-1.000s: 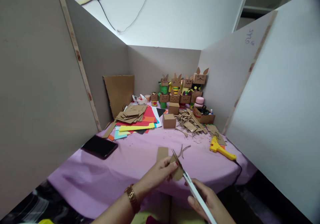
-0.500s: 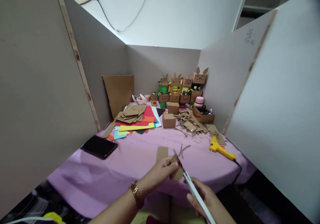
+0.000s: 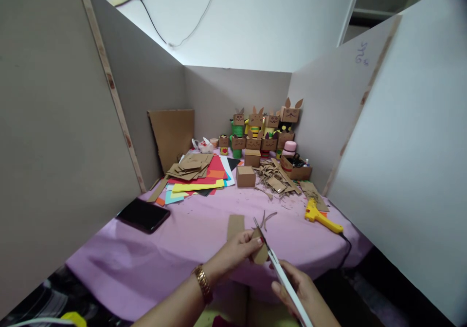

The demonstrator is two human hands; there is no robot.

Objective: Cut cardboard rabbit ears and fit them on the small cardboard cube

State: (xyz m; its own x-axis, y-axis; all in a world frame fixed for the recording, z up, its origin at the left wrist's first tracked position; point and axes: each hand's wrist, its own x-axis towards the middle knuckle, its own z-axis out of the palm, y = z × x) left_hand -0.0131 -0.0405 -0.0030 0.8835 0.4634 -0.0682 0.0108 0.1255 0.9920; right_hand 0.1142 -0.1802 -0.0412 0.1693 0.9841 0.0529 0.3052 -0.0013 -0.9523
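Observation:
My left hand (image 3: 245, 245) pinches a small brown cardboard piece (image 3: 260, 254) with a rounded lower edge, thumb on top. My right hand (image 3: 297, 288) is closed around the white handles of a pair of scissors (image 3: 281, 274). The scissors' dark blades point away from me and lie along the right edge of the piece. Whether the blades are fully closed is hard to make out. A flat cardboard strip (image 3: 236, 226) lies on the cloth just beyond my left hand, and thin curved offcuts (image 3: 269, 216) rest beyond the blade tips.
A black phone (image 3: 144, 215) lies left on the purple cloth (image 3: 146, 263). Stacked cardboard (image 3: 191, 165) tops coloured paper. A small box (image 3: 245, 176), a scrap heap (image 3: 273, 177) and cardboard figures (image 3: 255, 142) stand behind. At right lies a yellow glue gun (image 3: 323, 217) with its cord.
The whole view has shifted slightly. Both hands, the scissors and the cardboard piece keep nearly the same position relative to each other.

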